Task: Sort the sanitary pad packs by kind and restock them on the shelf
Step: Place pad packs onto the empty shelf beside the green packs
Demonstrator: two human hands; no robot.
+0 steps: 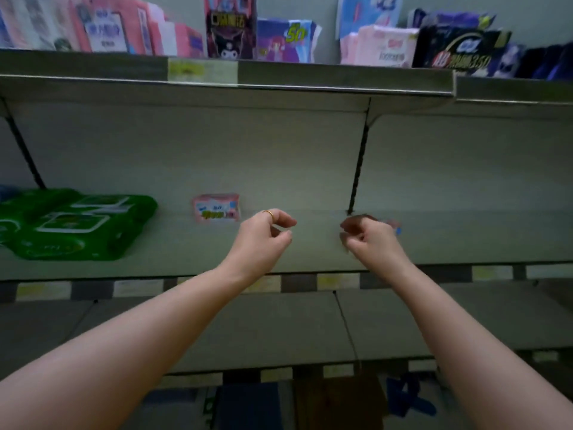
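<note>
My left hand [266, 234], with a gold ring, hovers over the middle shelf [310, 252], fingers loosely curled and holding nothing. My right hand [366, 237] hangs beside it, also loosely curled, with nothing visible between its fingers. A small pink pad pack [216, 208] stands upright at the back of the shelf, left of my left hand. A blurred pink and blue bit of a pack [394, 226] shows just behind my right hand; it is mostly hidden. Large green packs [71, 225] lie at the shelf's left end.
The upper shelf [279, 76] carries pink packs [102, 26], a dark character box [230, 26], a purple pack [285, 41], pale pink packs [381, 46] and dark navy packs [459, 52]. A lower shelf [248, 330] lies below. Blue and brown things [338, 401] sit near the floor.
</note>
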